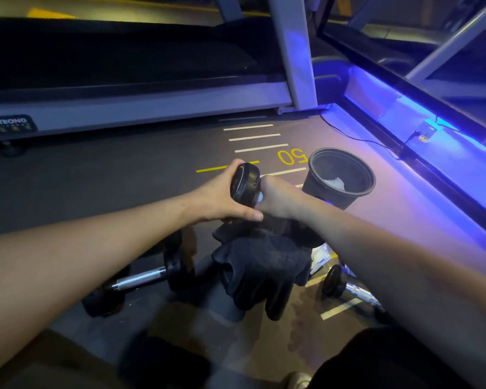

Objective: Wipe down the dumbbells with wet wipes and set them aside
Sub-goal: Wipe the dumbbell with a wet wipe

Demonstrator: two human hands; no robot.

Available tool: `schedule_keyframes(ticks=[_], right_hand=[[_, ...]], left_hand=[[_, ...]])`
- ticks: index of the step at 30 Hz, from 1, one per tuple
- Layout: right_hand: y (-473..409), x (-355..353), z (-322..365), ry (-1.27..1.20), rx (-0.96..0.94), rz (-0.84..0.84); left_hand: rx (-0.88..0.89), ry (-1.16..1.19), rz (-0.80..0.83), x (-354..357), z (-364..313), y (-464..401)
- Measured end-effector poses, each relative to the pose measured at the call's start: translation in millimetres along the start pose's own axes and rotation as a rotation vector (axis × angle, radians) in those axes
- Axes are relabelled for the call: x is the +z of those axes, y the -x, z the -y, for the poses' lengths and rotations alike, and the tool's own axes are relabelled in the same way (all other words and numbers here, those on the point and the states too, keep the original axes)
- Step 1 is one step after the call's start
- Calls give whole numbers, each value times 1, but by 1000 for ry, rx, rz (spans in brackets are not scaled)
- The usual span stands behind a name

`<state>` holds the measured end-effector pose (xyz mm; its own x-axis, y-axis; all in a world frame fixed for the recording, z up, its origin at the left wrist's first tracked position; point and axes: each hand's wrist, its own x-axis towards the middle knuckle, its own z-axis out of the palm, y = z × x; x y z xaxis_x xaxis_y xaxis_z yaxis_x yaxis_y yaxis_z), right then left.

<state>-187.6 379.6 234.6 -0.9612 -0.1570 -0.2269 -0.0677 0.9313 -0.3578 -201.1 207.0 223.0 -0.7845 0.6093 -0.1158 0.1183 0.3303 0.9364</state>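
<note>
- The left hand [222,196] is closed around the end of a dumbbell [244,182] held up off the floor [124,178], fingers over the top of its black head and thumb underneath.
- The right hand [275,196] is clenched just beside that head, where the handle should be; a small white patch at its fingers, probably a wet wipe [260,195], shows between hand and weight. The handle itself is hidden.
- Below the hands lie dark gloves [264,270] draped over something I cannot make out.
- A second dumbbell [141,279] rests on the floor to the left, a third [348,287] to the right, partly behind the right forearm.
- A black bin [340,178] stands just beyond the right hand with a crumpled white wipe inside.
- Risk: the raised weight is held mostly by one end; a wet, slick surface could let it slip and drop onto the gloves, the floor dumbbells or the person's legs.
- Risk: wiping hard along the handle may twist the weight out of the left hand's hold.
- Risk: the bin stands near enough that a swing of the right elbow or the weight could tip it.
- Risk: in this dim, blue-tinted light, missed grime is hard to spot.
</note>
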Motion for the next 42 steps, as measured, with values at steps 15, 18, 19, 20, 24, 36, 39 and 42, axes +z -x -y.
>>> schedule_keyframes(ticks=[15, 18, 19, 20, 24, 36, 39, 42], right_hand=[[20, 3, 3, 87, 27, -257], [18, -8, 2, -71, -72, -129], [18, -10, 4, -84, -99, -92], [18, -11, 5, -79, -113, -77], [20, 1, 12, 109, 4, -192], [32, -7, 10, 91, -7, -176], [29, 0, 8, 143, -1, -236], [28, 7, 4, 212, -14, -295]], left_hand=[[104, -82, -49, 4, -14, -6], [152, -140, -38, 5, -15, -4], [160, -163, -32, 5, -15, -4], [158, -174, -23, 5, -14, -3], [75, -73, -40, 6, -7, -2], [18, -50, -53, 7, -8, -1], [18, -71, -72, 8, -10, 0], [35, -122, -95, 7, -11, -2]])
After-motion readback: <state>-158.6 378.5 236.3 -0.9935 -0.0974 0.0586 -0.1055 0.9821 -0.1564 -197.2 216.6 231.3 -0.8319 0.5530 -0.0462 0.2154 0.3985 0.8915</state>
